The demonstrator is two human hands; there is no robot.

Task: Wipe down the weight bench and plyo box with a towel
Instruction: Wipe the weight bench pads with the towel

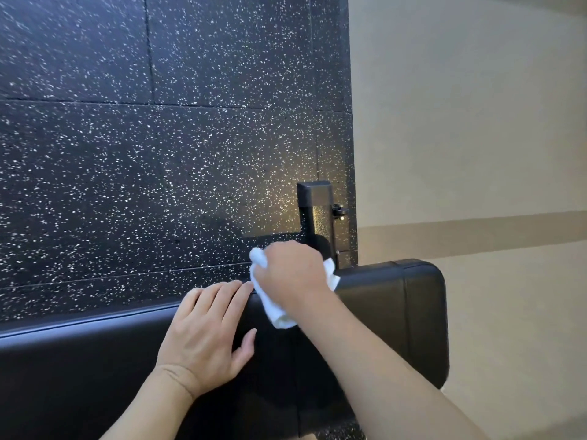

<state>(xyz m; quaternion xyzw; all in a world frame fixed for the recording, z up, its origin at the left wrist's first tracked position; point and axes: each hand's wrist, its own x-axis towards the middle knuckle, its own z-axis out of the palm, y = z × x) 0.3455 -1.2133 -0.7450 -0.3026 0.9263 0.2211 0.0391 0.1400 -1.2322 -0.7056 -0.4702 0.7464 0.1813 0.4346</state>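
The black padded weight bench point(397, 312) runs across the lower part of the view, its rounded end at the right. My right hand point(292, 268) grips a bunched white towel point(276, 312) against the bench's far edge. My left hand point(206, 331) lies flat on the pad just left of the towel, fingers straight and reaching over the far edge. No plyo box is in view.
Black rubber floor tiles point(158, 154) with white speckles fill the area beyond the bench. A black metal frame post point(314, 204) of the bench stands just behind my right hand. Beige flooring point(476, 122) with a darker stripe lies to the right.
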